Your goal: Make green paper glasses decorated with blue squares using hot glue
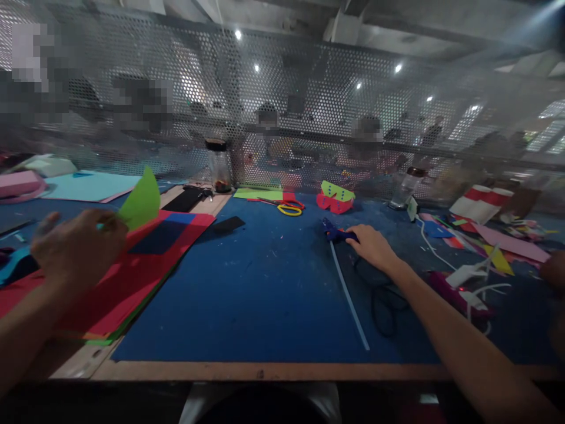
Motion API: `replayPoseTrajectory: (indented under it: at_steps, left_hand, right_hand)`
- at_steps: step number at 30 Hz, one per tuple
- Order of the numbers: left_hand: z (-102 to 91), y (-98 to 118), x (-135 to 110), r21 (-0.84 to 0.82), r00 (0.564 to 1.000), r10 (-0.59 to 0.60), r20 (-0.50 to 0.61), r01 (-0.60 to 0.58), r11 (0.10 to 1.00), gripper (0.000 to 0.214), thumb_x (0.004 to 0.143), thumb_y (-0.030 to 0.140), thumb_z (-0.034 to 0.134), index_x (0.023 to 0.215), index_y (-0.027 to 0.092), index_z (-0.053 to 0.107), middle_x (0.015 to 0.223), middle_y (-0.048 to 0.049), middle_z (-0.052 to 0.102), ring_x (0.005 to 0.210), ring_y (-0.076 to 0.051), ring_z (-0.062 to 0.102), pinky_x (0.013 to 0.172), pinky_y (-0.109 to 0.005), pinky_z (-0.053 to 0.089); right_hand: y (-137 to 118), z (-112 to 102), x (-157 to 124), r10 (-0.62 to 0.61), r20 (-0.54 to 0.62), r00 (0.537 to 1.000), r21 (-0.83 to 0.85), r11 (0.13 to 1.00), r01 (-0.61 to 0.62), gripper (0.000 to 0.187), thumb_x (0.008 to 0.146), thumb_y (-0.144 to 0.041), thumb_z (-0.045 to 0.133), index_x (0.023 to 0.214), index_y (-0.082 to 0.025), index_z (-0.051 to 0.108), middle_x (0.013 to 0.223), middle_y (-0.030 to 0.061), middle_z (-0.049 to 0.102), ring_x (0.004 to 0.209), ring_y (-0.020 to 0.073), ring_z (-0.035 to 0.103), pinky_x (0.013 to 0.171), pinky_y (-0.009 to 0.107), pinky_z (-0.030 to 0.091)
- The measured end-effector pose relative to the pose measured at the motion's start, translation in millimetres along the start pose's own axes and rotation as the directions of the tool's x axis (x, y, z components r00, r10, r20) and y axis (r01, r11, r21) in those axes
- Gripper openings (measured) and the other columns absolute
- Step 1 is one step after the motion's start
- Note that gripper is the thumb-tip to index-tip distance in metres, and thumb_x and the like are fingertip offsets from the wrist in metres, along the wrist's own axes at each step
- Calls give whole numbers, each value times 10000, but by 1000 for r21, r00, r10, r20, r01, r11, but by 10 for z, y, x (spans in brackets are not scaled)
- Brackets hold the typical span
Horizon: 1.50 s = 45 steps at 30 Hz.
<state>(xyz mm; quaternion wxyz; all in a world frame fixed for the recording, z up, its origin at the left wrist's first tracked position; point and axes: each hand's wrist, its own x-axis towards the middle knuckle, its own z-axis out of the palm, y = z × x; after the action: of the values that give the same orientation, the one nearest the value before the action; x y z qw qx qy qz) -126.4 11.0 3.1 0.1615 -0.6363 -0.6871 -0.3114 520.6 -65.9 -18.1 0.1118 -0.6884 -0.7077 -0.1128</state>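
On the left, my left hand (82, 242) is closed over the red sheets, its fingers slightly blurred. It pinches a lime-green curved paper piece (143, 201) that stands up past the fingertips. My right hand (373, 244) reaches over the blue mat and grips the handle of a dark blue glue gun (334, 231). From the gun a long translucent glue stick (348, 297) runs toward the table's front edge. Just beyond the gun stands a small green and red paper piece with blue dots (336, 198). Scissors with red and yellow handles (290, 207) lie further back.
Red sheets (115, 294) with a dark blue rectangle (162, 233) are stacked at left. A glass jar (219, 168) and a bottle (406, 188) stand by the perforated metal screen (291, 118). Cables, a purple power strip (459, 294) and paper scraps (507, 238) occupy the right.
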Motion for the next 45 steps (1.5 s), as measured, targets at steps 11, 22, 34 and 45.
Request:
replayPoseTrajectory:
  at_steps: [11,22,34,45]
  left_hand:
    - [-479,1347,-284,-30,563,580,-589,-732,680,209,815,113,812,950,253,734,877,-34,807,796,-292,776,1213,-637,505]
    - [-254,1561,95,-200,650,389,-653,-644,739,132,872,133,781,933,242,739,885,10,784,848,-226,768,1216,-549,504]
    - [-67,1412,21,-168,682,421,-598,-620,767,129,902,106,744,905,232,714,820,-5,776,828,-236,769,1214,-533,507]
    - [-98,1493,-73,-203,718,424,-552,-609,766,132,940,134,723,900,253,681,863,19,786,835,-219,757,1183,-511,521]
  right_hand:
    - [-137,-223,-14,-41,-182,982,111,992,62,317,1080,-318,539,1290,-168,722,1338,171,745,1266,358,654,1101,523,508]
    - [-1279,-559,-166,-576,-141,805,290,753,590,324,1121,-201,526,1392,-185,703,1341,142,763,1263,264,692,1104,447,533]
    - [-2328,-382,373,-818,202,538,91,563,821,205,1120,-134,535,1189,-143,728,1134,122,749,938,206,701,740,312,499]
    - [-2454,-405,465,-801,286,526,150,580,801,165,1049,-88,566,1130,-144,698,1113,123,749,856,203,688,646,301,449]
